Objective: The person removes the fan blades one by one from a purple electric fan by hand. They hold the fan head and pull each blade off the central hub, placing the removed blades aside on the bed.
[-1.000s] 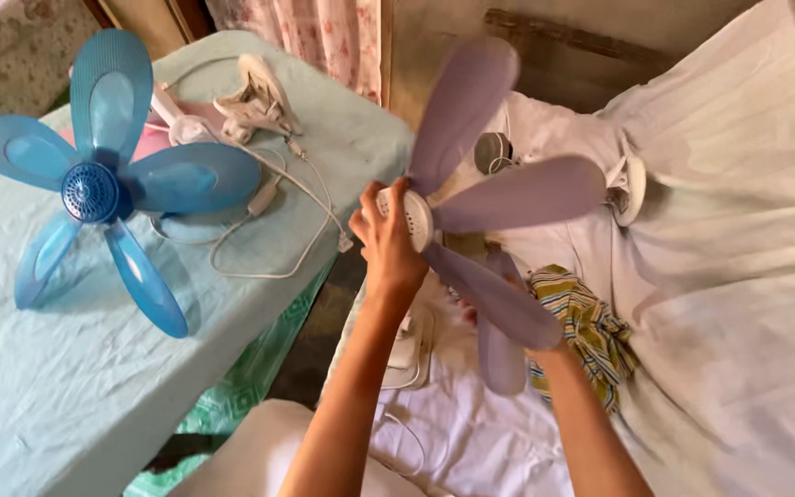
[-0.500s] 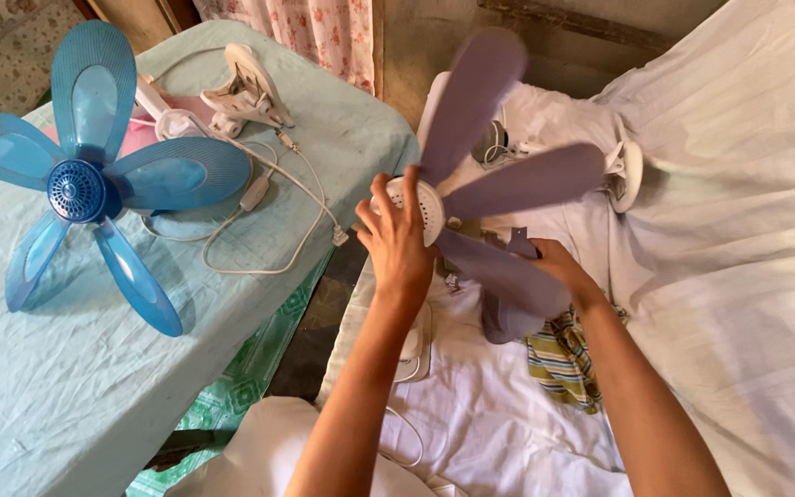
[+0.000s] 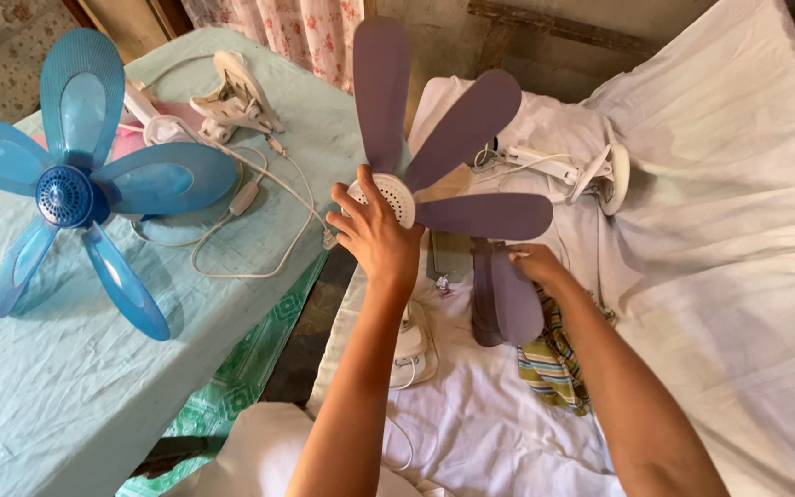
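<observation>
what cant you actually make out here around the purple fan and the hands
Head view only:
- Left hand covers part of the purple fan's hub, so its grip underneath is hidden.
- Right hand lies behind a purple blade; its fingers cannot be seen.
- The striped cloth is partly hidden by the right forearm.
- The white clip base is mostly hidden by the left forearm.
- Blue fan: one blade tip is cut off by the left edge.

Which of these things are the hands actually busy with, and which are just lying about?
In hand:
purple fan, left hand gripping its white hub
loose purple blade under the right hand

Lying about:
blue fan
white clip
striped cloth
white fan base
</observation>
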